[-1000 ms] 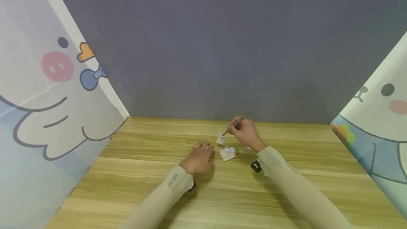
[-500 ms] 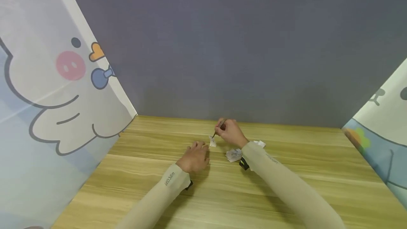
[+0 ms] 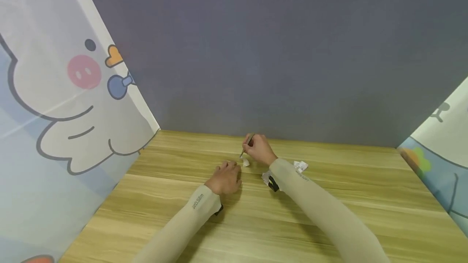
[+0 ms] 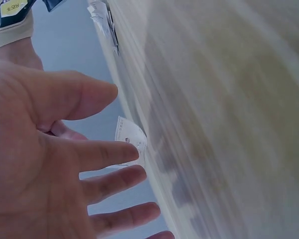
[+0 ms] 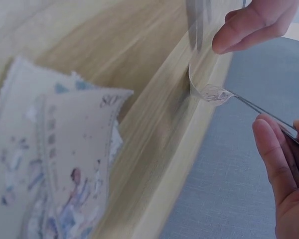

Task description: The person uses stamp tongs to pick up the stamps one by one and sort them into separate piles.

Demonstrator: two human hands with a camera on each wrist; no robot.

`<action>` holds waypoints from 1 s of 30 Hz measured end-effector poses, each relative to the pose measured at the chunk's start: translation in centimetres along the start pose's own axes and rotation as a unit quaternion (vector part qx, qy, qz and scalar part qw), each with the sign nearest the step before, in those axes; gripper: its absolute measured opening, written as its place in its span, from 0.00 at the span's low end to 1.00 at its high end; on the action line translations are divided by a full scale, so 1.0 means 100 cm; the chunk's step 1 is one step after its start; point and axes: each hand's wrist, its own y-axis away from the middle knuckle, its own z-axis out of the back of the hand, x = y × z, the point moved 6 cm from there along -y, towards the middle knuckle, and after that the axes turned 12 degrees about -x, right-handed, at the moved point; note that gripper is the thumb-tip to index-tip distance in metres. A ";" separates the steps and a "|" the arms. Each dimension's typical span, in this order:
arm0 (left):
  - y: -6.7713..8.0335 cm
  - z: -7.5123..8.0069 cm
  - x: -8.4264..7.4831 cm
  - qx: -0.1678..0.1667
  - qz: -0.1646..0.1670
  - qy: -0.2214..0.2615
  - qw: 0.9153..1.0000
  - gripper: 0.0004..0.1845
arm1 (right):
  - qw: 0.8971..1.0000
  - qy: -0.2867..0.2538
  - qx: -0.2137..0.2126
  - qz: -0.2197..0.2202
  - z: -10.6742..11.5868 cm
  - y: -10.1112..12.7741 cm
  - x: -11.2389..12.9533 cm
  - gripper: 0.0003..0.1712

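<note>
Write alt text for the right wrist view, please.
The right hand grips thin metal tweezers that pinch a small curled stamp above a wooden table. More stamps lie in a pile close to the camera.

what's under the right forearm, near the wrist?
A small pile of stamps lies on the wooden table, mostly covered by the right forearm; only its left edge shows. How many are in it cannot be seen. A second pile lies uncovered beyond the arm.
</note>
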 end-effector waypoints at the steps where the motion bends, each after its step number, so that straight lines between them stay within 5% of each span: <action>1: -0.001 0.000 -0.001 0.002 0.000 0.000 1.000 0.28 | 1.000 0.002 -0.002 0.000 0.000 0.000 0.000 0.06; 15: -0.018 -0.011 -0.018 0.040 -0.012 -0.038 0.998 0.27 | 1.000 0.010 -0.010 -0.013 0.005 -0.001 -0.007 0.08; 30: -0.012 -0.010 -0.007 0.035 -0.017 -0.045 0.998 0.25 | 0.998 0.016 -0.018 -0.058 0.017 0.007 -0.019 0.07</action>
